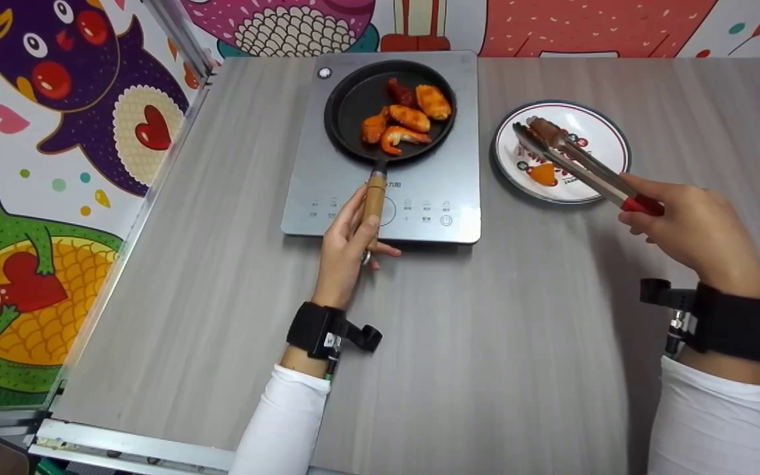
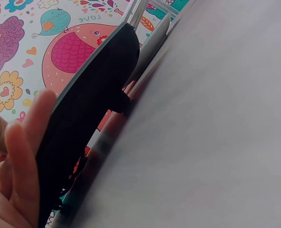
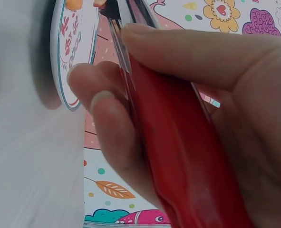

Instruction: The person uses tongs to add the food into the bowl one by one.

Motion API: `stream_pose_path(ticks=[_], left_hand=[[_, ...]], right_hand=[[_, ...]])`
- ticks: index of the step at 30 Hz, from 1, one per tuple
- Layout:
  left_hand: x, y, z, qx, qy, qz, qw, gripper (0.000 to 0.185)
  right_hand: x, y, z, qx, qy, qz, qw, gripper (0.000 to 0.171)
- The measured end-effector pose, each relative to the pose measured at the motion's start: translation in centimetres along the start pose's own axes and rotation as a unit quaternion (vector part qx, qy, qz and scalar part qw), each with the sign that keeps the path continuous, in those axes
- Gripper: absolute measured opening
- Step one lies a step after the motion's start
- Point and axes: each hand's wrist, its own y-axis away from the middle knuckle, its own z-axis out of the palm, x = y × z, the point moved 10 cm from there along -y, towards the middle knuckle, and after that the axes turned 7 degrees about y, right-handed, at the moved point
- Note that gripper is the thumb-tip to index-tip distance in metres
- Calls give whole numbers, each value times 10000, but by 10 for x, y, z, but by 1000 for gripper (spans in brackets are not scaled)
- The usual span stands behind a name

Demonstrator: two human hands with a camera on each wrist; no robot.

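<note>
My left hand point(image 1: 348, 234) grips the wooden handle point(image 1: 375, 198) of a black frying pan point(image 1: 357, 86). Several orange-red food pieces point(image 1: 410, 119) lie in the pan, one shaped like a shrimp point(image 1: 401, 138). My right hand point(image 1: 700, 227) holds metal tongs point(image 1: 581, 161) by their red handles point(image 3: 173, 142). Over a white plate point(image 1: 604, 145) the tongs' tips hover close together; whether they hold anything I cannot tell. An orange food piece point(image 1: 541, 174) lies on the plate. In the left wrist view, fingers point(image 2: 24, 161) show beside the cooker's dark underside.
Under the pan sits a silver induction cooker point(image 1: 314, 178) with touch controls along its front. The plate stands to its right on the grey wood-look table point(image 1: 518, 330). Cartoon-printed panels point(image 1: 591, 26) rise behind and at the left; a metal frame edge point(image 1: 129, 445) runs along the front left.
</note>
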Motion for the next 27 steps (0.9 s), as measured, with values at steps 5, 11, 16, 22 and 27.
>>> stream_pose_path(ticks=[5, 11, 16, 22, 27], left_hand=[[0, 0, 0, 20, -69, -11, 10000, 57], [0, 0, 0, 21, -98, -7, 9999, 57], [0, 0, 0, 18, -112, 6, 9999, 57], [0, 0, 0, -4, 24, 32, 10000, 57], [0, 0, 1, -19, 69, 58, 10000, 57]], right_hand=[[-1, 0, -1, 82, -1, 2, 10000, 46], [-2, -1, -1, 82, -39, -34, 10000, 46], [-1, -1, -1, 57, -69, 67, 9999, 48], [-4, -1, -8, 380, -70, -68, 9992, 47], [-4, 0, -16, 696, -20, -90, 9975, 47]])
